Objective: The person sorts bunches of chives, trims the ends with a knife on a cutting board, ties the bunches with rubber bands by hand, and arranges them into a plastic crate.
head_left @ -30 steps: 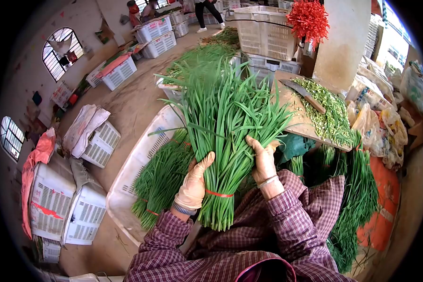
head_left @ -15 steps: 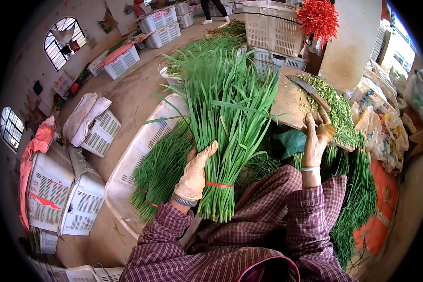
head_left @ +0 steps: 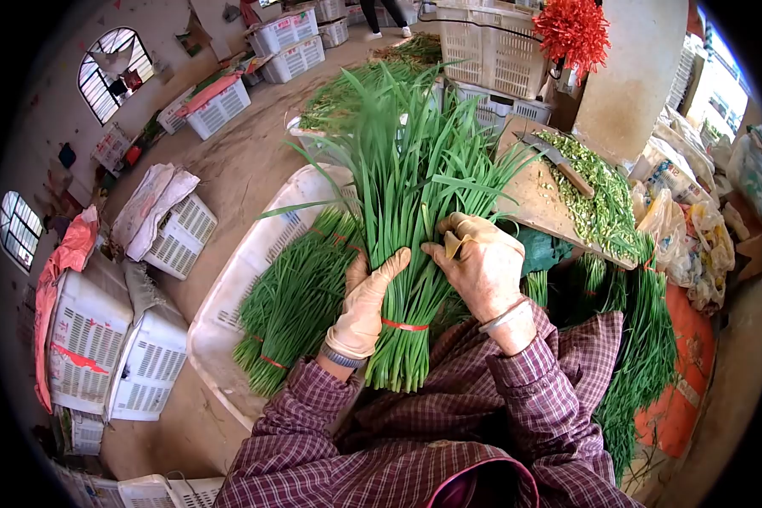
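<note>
A thick bundle of green chives (head_left: 415, 203) stands upright before me, leaf tips away, a red band (head_left: 405, 325) around its pale stems. My left hand (head_left: 369, 298), in a thin cream glove, is wrapped around the bundle's left side above the band. At the right side, my right hand (head_left: 483, 261) is closed, with thumb and fingertips pinching leaves of the bundle; yellowish covering shows on its fingers. More banded chives (head_left: 292, 296) lie in a white plastic crate (head_left: 216, 334) to the left.
To the right, a knife (head_left: 559, 161) and chopped green-white trimmings (head_left: 605, 203) lie on a wooden board (head_left: 521, 190). Chive bundles (head_left: 639, 364) hang below it. Plastic bags (head_left: 694, 245) lie farther right. White crates (head_left: 157, 356) stand at left; a person's legs (head_left: 385, 15) show at the back.
My right hand has moved left from beside the board to the bundle and closed on its leaves. The bundle and my left hand have shifted slightly right.
</note>
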Demonstrator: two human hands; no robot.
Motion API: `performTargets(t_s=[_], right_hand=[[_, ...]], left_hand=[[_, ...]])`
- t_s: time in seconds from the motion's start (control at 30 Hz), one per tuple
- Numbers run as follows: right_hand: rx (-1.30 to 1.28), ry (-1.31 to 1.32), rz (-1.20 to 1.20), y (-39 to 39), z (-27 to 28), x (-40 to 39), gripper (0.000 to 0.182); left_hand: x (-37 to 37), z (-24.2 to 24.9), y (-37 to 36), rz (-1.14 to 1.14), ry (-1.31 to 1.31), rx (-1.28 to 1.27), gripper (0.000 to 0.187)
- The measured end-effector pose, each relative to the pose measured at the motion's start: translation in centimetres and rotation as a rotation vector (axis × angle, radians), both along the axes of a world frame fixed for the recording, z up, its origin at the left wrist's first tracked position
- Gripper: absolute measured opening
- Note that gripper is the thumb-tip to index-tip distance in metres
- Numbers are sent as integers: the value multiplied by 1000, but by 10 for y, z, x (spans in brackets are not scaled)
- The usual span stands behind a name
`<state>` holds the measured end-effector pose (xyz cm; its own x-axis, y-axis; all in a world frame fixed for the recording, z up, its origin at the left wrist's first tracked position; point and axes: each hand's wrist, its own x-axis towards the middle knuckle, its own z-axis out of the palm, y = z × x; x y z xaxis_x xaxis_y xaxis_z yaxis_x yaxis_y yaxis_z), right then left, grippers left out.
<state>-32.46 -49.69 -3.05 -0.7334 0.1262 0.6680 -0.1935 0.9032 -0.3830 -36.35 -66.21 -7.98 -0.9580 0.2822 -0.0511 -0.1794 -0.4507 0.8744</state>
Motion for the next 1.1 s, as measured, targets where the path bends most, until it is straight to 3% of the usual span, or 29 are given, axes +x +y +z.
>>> performTargets(t_s=[0.23, 0.47, 0.53, 0.7, 0.77, 0.83, 0.9, 0.93, 1.07, 1.1], right_hand=[[50, -117, -61, 0, -6, -1, 13], [70, 7, 57, 0, 3, 6, 9], [292, 80, 135, -2, 8, 7, 13], [379, 142, 340, -7, 20, 6, 19], [269, -12, 384, -7, 8, 2, 18], [151, 11, 412, -6, 0, 0, 10], [-22, -160, 423, -3, -3, 1, 10], [-215, -286, 460, -1, 3, 3, 13], [-553, -443, 615, 22, -22, -12, 16], [-845, -630, 696, 22, -18, -9, 14]], left_hand=[[1, 3, 3, -9, 38, -84, 41], [-3, 0, -1, -58, -31, 41, 40], [-7, -6, -3, -67, -33, 108, 40], [-5, -5, -6, -119, -38, 214, 37], [-2, -5, -8, -152, -61, 289, 36], [-5, -10, -11, -133, 71, 57, 37], [1, -1, -10, -146, 16, 57, 36], [3, 4, -10, -158, -36, 57, 35], [2, 4, -7, -137, -13, 3, 39], [0, 0, -7, -140, -16, 25, 38]])
